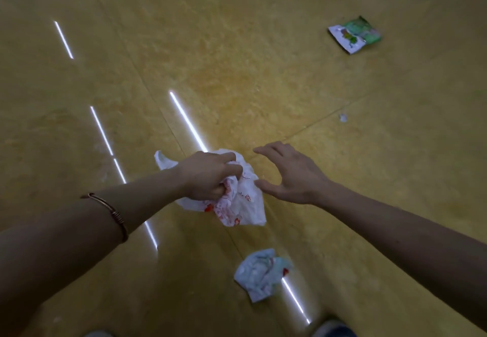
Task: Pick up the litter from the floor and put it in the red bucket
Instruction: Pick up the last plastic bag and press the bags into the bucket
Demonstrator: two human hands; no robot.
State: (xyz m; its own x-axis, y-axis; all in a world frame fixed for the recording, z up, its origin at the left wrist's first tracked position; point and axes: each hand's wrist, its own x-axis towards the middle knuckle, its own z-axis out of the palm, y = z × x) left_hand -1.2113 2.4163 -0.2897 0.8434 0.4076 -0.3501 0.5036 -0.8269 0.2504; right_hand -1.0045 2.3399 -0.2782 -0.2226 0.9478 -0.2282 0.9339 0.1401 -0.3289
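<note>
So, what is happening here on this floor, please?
A person is picking litter off a yellow floor. The left hand grips a white plastic bag with red print; the right hand is open beside it. A crumpled pale wrapper, a green packet and a small white scrap lie on the floor. No bucket is in view.

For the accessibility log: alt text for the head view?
The left hand grips a white bag with red print; the right hand is open beside it. Crumpled pale litter and a green packet lie on the yellow floor.
</note>
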